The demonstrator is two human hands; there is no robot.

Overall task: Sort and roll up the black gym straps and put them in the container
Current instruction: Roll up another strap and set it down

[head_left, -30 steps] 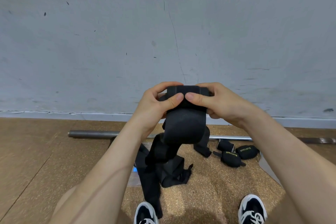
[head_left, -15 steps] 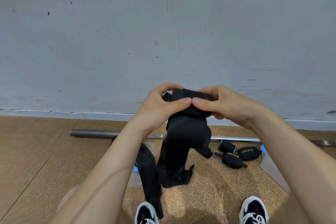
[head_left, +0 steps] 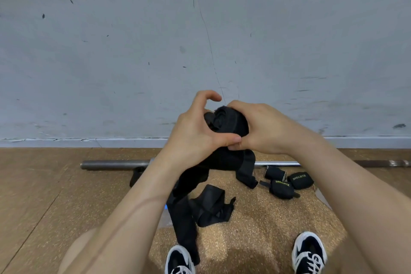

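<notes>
Both the left hand (head_left: 195,134) and right hand (head_left: 268,131) grip the half-rolled black strap (head_left: 225,121). Its loose tail trails onto the floor (head_left: 44,184).

Head camera faces forward-down near left hand (head_left: 195,137) and right hand (head_left: 268,131).

- "XUEYING" in yellow-green letters stands on the nearer rolled black wrist wrap (head_left: 280,189) lying on the floor (head_left: 255,218); the word reads upside down from here.
- "XUEYING" in the same yellow-green lettering stands on the rolled wrap just beside it to the right (head_left: 300,181), also inverted.
</notes>
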